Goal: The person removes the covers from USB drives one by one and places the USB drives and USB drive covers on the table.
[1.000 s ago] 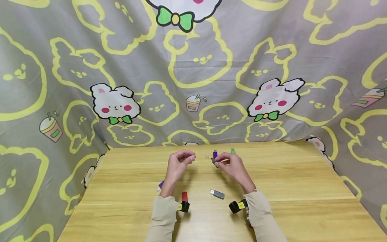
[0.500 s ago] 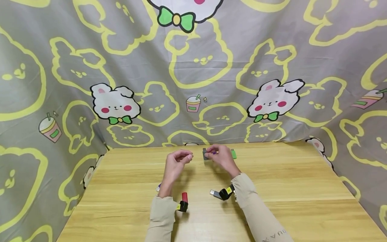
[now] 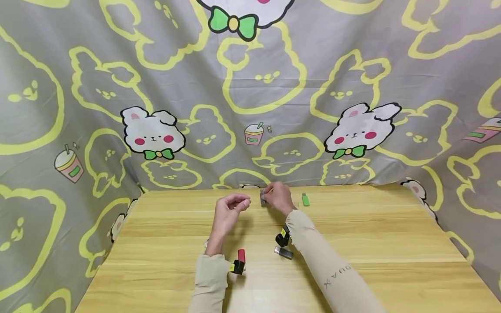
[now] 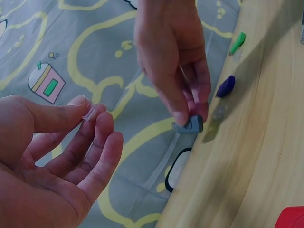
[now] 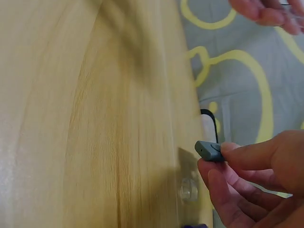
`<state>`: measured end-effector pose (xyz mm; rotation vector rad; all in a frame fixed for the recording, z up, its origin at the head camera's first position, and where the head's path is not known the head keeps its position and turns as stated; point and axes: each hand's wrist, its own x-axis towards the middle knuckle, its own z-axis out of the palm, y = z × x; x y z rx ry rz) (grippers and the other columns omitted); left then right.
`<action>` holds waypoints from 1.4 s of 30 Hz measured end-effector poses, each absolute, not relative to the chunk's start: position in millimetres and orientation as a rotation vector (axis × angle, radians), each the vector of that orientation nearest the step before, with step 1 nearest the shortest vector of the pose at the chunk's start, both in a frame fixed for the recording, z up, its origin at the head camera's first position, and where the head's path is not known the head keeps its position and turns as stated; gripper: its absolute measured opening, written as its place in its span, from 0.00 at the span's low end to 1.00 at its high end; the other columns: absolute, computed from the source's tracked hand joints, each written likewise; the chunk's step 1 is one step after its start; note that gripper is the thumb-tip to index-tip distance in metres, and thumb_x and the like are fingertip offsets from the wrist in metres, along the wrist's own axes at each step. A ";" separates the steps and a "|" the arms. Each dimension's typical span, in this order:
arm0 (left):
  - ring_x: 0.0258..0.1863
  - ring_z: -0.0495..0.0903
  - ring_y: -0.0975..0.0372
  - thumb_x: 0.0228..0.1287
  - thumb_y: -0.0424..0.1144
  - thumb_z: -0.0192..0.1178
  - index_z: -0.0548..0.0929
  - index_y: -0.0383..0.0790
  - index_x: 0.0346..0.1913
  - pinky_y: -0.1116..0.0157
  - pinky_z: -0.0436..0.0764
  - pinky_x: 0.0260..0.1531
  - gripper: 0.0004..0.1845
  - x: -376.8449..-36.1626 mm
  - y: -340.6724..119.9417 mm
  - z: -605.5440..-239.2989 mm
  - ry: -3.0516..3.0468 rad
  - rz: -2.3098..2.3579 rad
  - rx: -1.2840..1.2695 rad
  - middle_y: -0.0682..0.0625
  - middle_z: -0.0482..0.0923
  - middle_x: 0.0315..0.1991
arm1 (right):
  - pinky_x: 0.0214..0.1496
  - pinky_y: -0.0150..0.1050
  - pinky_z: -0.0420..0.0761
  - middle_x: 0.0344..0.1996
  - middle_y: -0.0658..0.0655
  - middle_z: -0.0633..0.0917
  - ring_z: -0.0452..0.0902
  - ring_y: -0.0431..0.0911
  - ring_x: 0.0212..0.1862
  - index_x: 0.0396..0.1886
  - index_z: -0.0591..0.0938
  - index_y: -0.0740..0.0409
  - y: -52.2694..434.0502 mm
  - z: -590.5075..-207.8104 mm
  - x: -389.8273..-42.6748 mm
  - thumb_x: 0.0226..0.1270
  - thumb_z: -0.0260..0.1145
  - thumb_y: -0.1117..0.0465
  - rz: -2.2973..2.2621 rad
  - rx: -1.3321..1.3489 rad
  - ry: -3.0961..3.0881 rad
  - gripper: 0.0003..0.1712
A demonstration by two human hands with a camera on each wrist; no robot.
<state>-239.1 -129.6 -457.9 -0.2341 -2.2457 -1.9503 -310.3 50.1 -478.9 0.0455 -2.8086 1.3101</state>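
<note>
The grey flash drive [image 4: 189, 126] is pinched in the fingertips of the right hand [image 3: 277, 198], just above the far edge of the table [image 3: 391, 243]. Over the last second this hand has carried it from mid-table toward the backdrop, uncovering the green drive [image 3: 305, 200]. The left hand [image 3: 228, 213] stays raised, pinching a small clear cap [image 4: 89, 114], so drive and cap remain apart.

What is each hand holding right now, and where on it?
Right hand pinches the grey drive at one end; left hand pinches a small clear cap between thumb and forefinger.
</note>
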 end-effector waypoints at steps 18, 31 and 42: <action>0.33 0.84 0.57 0.65 0.25 0.68 0.88 0.27 0.41 0.71 0.84 0.36 0.04 -239.7 -126.4 -458.8 -2.236 -1.952 -0.246 0.36 0.87 0.37 | 0.36 0.47 0.84 0.24 0.53 0.84 0.82 0.51 0.31 0.19 0.84 0.57 36.5 -478.4 -316.0 0.56 0.75 0.70 0.970 0.192 -2.909 0.11; 0.34 0.85 0.56 0.65 0.25 0.68 0.87 0.26 0.42 0.71 0.84 0.36 0.05 -239.4 -128.7 -459.8 -2.234 -1.976 -0.195 0.34 0.87 0.38 | 0.27 0.40 0.74 0.16 0.52 0.77 0.71 0.45 0.22 0.17 0.80 0.59 40.4 -475.1 -311.6 0.60 0.77 0.67 0.936 0.255 -2.865 0.16; 0.35 0.85 0.52 0.67 0.27 0.68 0.87 0.24 0.44 0.70 0.84 0.36 0.07 -241.8 -133.7 -465.1 -2.263 -1.964 -0.167 0.34 0.87 0.39 | 0.37 0.43 0.83 0.28 0.53 0.87 0.82 0.45 0.30 0.38 0.88 0.63 63.5 -446.7 -276.5 0.63 0.76 0.66 1.172 0.259 -2.792 0.07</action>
